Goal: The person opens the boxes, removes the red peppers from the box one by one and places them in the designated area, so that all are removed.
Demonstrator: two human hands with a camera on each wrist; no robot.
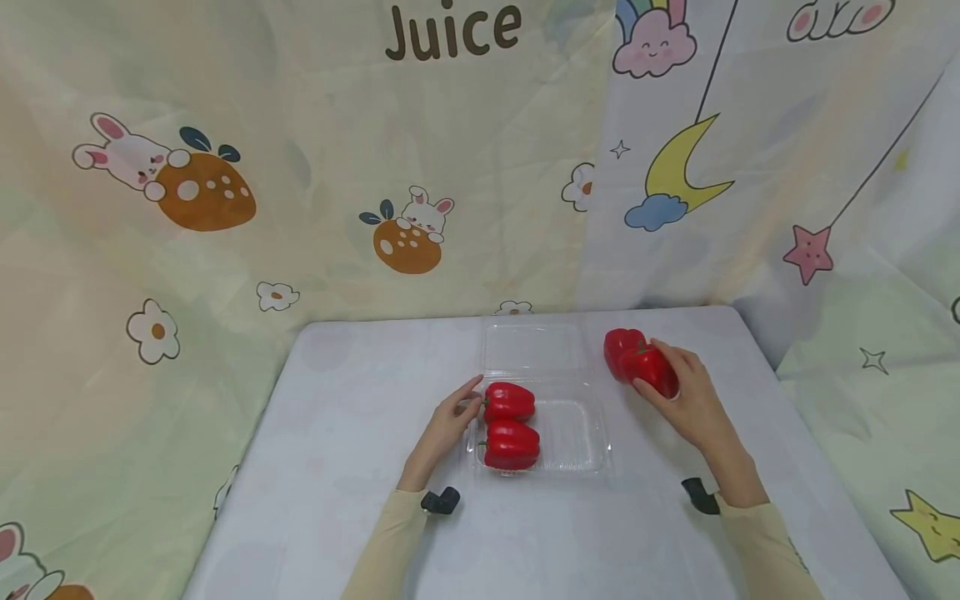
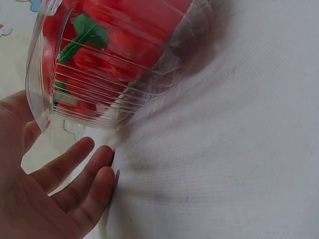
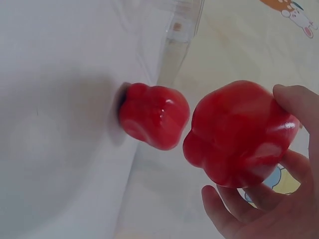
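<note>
A red bell pepper (image 1: 654, 371) is gripped between the thumb and fingers of my right hand (image 1: 697, 404), held off the table in the right wrist view. Just beyond it, another red bell pepper (image 3: 154, 115) sits on the table. A clear plastic clamshell container (image 1: 576, 433) lies with its lid folded back, in the middle of the table. Two red peppers with green stems, one far (image 1: 510, 400) and one near (image 1: 512, 445), lie in its left half. My left hand (image 2: 55, 194) is at the container's left rim with fingers loosely extended; some fingers are partly hidden behind the plastic.
The transparent lid (image 1: 532, 347) stretches toward the back edge of the white-covered table (image 1: 337, 467). A printed curtain (image 1: 315, 167) hangs behind and around the table. Dark straps (image 1: 441, 501) sit at both wrists.
</note>
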